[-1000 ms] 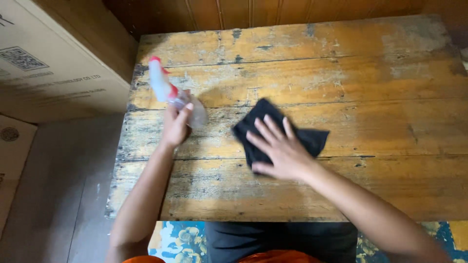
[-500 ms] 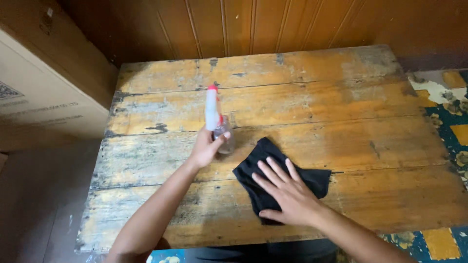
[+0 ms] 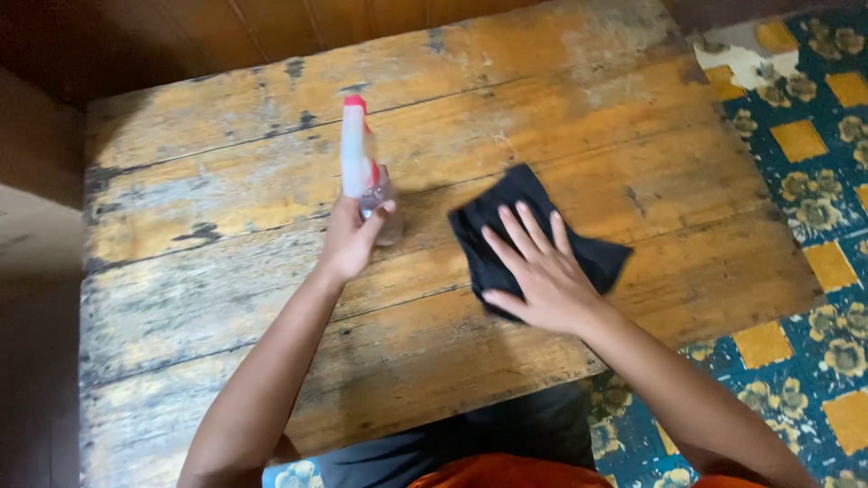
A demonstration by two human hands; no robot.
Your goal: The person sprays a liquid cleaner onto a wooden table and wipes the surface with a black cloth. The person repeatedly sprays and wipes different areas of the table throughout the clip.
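A clear spray bottle is gripped upright by the left hand, nozzle aimed over the worn bench; a black cloth is pressed flat mid-bench under the spread right hand, kept ready for wiping.

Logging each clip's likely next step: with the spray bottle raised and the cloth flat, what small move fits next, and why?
Probably a squeeze of the trigger. The left hand holds the spray bottle upright over bare, stained planks of the wooden table, while the right hand presses the black cloth flat beside it, ready to wipe.
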